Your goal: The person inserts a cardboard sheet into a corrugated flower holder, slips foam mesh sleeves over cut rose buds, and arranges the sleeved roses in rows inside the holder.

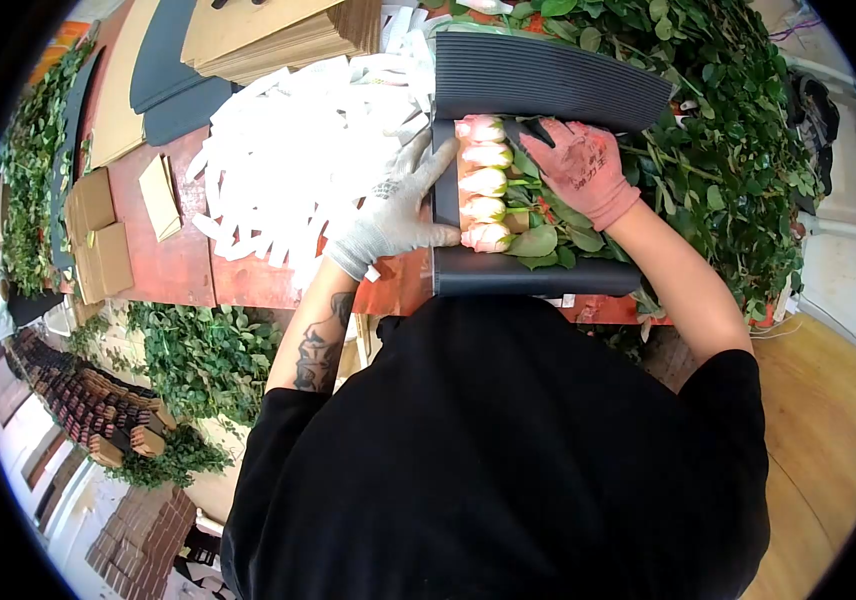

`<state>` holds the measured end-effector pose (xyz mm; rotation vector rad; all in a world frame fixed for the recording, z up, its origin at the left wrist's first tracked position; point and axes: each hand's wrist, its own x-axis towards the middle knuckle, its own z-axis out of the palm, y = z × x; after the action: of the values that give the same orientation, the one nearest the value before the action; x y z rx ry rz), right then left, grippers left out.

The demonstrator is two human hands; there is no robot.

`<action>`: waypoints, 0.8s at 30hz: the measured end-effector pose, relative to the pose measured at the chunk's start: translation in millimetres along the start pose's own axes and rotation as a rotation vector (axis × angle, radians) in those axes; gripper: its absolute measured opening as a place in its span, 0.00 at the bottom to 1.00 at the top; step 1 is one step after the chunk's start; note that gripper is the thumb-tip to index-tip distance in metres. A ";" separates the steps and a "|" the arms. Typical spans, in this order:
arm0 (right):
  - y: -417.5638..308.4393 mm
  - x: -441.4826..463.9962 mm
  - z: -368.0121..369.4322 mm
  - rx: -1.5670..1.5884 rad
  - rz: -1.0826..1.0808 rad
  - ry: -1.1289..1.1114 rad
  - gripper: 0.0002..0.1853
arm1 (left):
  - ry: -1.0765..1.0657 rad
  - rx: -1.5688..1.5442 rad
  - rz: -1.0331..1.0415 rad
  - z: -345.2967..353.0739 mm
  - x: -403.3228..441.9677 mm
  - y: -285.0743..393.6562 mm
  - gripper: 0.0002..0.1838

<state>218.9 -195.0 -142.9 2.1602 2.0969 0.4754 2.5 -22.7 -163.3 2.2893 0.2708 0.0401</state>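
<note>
Five pink-and-white roses [485, 183] lie right of the frame's centre, in the upper half, with the black corrugated wrap [548, 80] curling above them and a smooth black flap [538, 271] below. The row of blooms runs up and down the frame, but each rose's long axis goes across it: heads pointing left, leafy stems [553, 235] trailing right.

The left hand [398, 208], in a pale glove, is just left of the blooms, spread wide, thumb well away from the fingers, at the wrap's left edge; I don't see it gripping a rose. The right hand [580, 168], in a pink glove, rests over the stem side, to the right of the top blooms, fingers reaching left and fairly flat; whether it pinches anything underneath I cannot tell. So the roses lie between both hands, the left nearer the heads, the right nearer the stems, while white strips [273, 150] heap up at upper left on the red table [173, 272]
</note>
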 end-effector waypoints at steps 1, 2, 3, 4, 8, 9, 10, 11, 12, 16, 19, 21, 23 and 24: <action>-1.2 0.5 -2.6 0.012 0.014 -0.044 0.22 | 0.000 0.003 -0.003 -3.2 1.2 -0.1 0.59; -2.3 0.5 -4.0 0.024 0.026 -0.090 0.22 | -0.035 0.037 -0.006 -7.7 2.3 1.1 0.59; -3.2 -0.1 -3.8 0.027 0.023 -0.090 0.22 | -0.069 0.069 -0.010 -9.5 2.1 1.9 0.60; -4.3 -0.8 -3.4 0.005 0.028 -0.074 0.21 | -0.069 0.067 -0.013 -7.6 1.4 1.5 0.60; -4.5 -3.4 7.2 -0.021 0.052 -0.088 0.27 | -0.008 0.045 -0.025 0.3 2.4 4.5 0.60; -3.7 -7.0 12.7 -0.022 0.052 -0.086 0.27 | 0.013 0.023 -0.032 1.2 2.1 5.4 0.60; -1.9 -12.0 18.7 -0.054 0.049 -0.018 0.26 | 0.013 0.024 -0.030 2.2 2.2 3.9 0.60; -0.6 -16.0 24.2 -0.084 0.047 0.049 0.25 | 0.013 0.003 -0.028 3.7 2.3 1.6 0.60; 1.4 -17.8 30.1 -0.085 0.050 0.050 0.25 | 0.012 -0.020 -0.025 4.3 2.4 0.4 0.60; 9.5 -12.6 44.9 -1.215 -0.322 0.100 0.18 | -0.014 0.001 -0.014 -0.9 4.2 2.7 0.61; 0.7 -1.7 15.6 -0.614 -0.133 -0.069 0.12 | 0.004 -0.043 -0.028 5.7 3.6 -0.2 0.62; 0.7 1.9 12.9 0.237 0.078 -0.274 0.12 | 0.050 -0.072 -0.026 11.9 2.7 -3.3 0.62; 3.9 0.8 23.1 -1.098 -0.397 -0.072 0.15 | 0.049 -0.059 -0.017 11.9 3.0 -2.9 0.62; 4.2 -2.2 25.5 -1.538 -0.554 0.052 0.17 | 0.053 -0.047 -0.012 11.9 2.9 -2.4 0.62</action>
<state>230.2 -193.6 -166.1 0.6621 1.2817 1.3849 6.3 -29.3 -173.2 2.2420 0.3085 0.0998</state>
